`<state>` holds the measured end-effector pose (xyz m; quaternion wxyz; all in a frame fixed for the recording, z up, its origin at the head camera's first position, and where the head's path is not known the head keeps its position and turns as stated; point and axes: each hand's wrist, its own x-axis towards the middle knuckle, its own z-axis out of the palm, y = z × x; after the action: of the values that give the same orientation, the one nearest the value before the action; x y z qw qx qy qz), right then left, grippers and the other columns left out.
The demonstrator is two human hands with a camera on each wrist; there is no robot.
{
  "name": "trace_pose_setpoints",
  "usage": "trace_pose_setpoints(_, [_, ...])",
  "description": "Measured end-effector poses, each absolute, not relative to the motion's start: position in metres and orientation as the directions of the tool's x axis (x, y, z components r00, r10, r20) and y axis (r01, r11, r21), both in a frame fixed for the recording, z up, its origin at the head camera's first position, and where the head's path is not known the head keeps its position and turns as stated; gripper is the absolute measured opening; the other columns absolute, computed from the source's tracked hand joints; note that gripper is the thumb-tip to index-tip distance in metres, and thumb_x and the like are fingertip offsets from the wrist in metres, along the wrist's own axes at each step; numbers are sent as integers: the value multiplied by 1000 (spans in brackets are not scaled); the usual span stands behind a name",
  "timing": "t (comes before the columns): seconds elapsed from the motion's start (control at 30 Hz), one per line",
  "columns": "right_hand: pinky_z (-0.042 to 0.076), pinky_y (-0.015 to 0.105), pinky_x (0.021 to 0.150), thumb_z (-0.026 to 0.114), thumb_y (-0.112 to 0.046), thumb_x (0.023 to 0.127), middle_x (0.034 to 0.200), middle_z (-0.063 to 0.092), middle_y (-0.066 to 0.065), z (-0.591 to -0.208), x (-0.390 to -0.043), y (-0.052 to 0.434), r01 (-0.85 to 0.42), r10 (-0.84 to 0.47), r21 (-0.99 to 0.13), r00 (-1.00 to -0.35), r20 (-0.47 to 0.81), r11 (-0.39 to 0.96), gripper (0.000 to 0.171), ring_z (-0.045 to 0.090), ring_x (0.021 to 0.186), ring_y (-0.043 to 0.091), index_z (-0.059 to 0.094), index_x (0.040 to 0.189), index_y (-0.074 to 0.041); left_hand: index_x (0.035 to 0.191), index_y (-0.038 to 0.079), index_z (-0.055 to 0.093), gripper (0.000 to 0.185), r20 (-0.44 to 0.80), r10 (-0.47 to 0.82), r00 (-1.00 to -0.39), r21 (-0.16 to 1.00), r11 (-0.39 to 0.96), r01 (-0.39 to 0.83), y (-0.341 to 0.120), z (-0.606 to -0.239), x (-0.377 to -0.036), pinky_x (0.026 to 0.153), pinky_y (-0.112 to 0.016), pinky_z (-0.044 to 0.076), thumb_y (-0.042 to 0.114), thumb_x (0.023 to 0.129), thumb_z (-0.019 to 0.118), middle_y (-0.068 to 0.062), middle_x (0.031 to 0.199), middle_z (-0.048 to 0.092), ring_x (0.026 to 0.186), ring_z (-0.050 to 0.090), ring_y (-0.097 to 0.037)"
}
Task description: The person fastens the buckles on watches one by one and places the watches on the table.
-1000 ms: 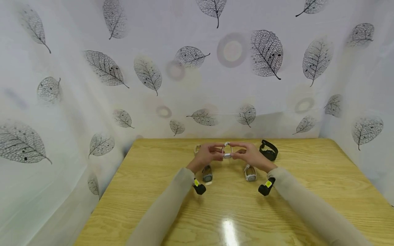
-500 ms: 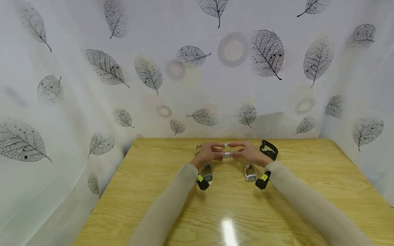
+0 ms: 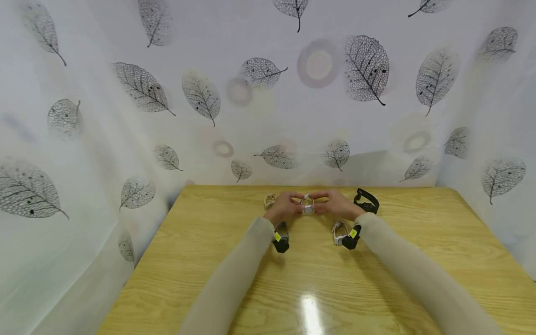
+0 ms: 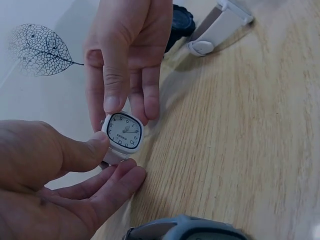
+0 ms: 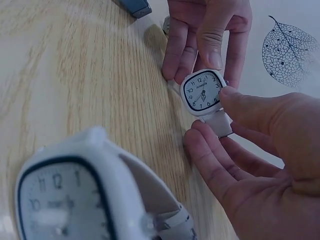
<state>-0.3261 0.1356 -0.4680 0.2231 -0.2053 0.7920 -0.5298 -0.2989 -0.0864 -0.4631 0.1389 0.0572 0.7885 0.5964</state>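
Note:
Both hands hold one white wristwatch point(image 3: 308, 209) with a rounded-square dial, close over the far part of the table. My left hand point(image 3: 285, 206) pinches one side of it, thumb at the case edge and fingers by the strap. On the opposite side my right hand point(image 3: 337, 205) pinches it the same way. In the right wrist view the dial point(image 5: 202, 93) faces up, with black numerals and a dark ring. A grey watch point(image 4: 190, 227) lies near my left wrist. Another white watch point(image 5: 65, 200) stands close to my right wrist.
A black watch point(image 3: 368, 203) stands at the back right of the wooden table point(image 3: 226, 223). Behind my left hand is a light-strapped watch point(image 3: 269, 201). A leaf-print curtain point(image 3: 234, 135) hangs at the back edge. Wrist cameras point(image 3: 281, 243) partly cover the nearer watches.
My forearms and wrists have drawn inward and forward. The held watch has tilted, so its dial shows more to the head view. Both hands keep their pinch; the other watches stay put.

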Motion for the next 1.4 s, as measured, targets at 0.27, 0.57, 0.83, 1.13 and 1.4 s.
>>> trace_pose_setpoints(0.27, [58,42,94,67,-7,101,153,43,28,-471,-331,135,-53,-563,-940,-811,-157,338,53,69,112,32,49,149,5,134,-7,62,39,-179,293,-939,957,272,-98,-89,-461,-304,86,-46,61,-5,95,68,-27,110,72,99,72,-42])
trace_pose_setpoints(0.57, [59,42,92,67,-8,100,149,48,27,-474,-334,133,-32,-568,-945,-806,-168,325,51,70,109,33,51,147,5,135,-9,59,40,-201,335,-921,951,291,-102,-92,-459,-305,85,-47,61,-4,96,68,-28,105,73,95,71,-46])
trace_pose_setpoints(0.83, [59,43,92,66,-6,101,148,48,30,-475,-333,131,-38,-566,-945,-809,-162,325,51,70,108,32,48,147,8,137,-10,58,41,-217,336,-917,946,303,-113,-91,-461,-304,84,-49,61,-5,97,66,-28,102,73,93,71,-46])
trace_pose_setpoints(1.13, [59,44,92,64,-6,102,148,47,30,-474,-333,127,-26,-545,-937,-819,-180,348,50,69,109,30,48,147,8,134,-8,61,39,-191,301,-934,934,349,-79,-89,-463,-306,73,-42,64,-3,96,68,-24,94,74,74,72,-35])
trace_pose_setpoints(1.4, [59,44,91,64,-6,102,148,49,30,-473,-332,127,-26,-542,-937,-821,-179,349,50,69,110,32,49,147,8,134,-6,63,38,-186,277,-943,930,361,-77,-88,-464,-304,68,-39,63,-2,97,68,-22,93,74,71,71,-32])
